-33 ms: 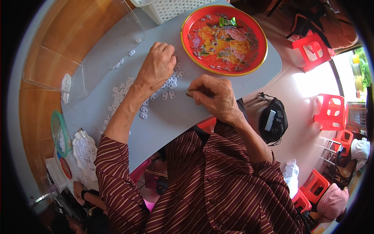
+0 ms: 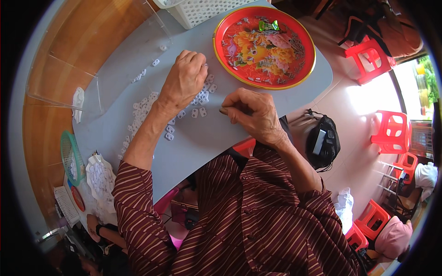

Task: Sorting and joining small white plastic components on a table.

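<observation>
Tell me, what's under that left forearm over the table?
Small white pieces with holes show on the grey table along both sides of the left forearm. Whether more lie directly beneath cannot be seen, because it covers that strip.

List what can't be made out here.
Head view:
- Left hand: its grip, hidden by its own back.
- Right hand: anything pinched, too small to tell.
- White pieces: total count, blocked by left forearm.
- Slivers on red tray: too small to identify.
- White basket: cut by top edge.
</observation>
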Motion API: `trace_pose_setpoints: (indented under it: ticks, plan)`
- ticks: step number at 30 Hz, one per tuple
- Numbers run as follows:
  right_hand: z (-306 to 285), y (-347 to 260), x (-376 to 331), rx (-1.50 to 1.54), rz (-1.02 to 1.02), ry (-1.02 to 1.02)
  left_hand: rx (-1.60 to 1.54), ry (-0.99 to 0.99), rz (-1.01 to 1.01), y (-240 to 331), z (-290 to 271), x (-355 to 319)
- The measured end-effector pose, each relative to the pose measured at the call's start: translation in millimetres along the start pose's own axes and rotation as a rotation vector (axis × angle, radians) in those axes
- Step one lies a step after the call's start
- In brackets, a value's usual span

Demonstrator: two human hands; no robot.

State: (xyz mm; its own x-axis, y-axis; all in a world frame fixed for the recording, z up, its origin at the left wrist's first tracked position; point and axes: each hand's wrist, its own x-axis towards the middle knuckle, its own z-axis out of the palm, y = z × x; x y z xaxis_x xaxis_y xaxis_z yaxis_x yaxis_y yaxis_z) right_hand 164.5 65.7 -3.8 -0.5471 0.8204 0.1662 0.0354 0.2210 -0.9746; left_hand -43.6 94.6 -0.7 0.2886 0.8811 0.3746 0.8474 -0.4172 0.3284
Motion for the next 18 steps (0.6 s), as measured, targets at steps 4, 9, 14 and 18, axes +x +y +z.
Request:
trace_pose_setpoints:
  ticks: [4, 9, 14, 18]
  plan:
    - [-2, 2, -1, 0.076, 0.024, 0.031, -0.329, 0.044, -0.201, 25, -14, -12]
    - [1, 2, -1, 0.151, 0.033, 0.07, -0.479, 0.007, -0.249, 49, -24, -33]
    - [-1, 1, 0, 0.2, 0.072, 0.108, -0.546, 0.066, -0.252, 66, -20, -39]
    - [-2, 0, 1, 0.136, 0.024, 0.081, -0.491, 0.059, -0.175, 74, -21, -42]
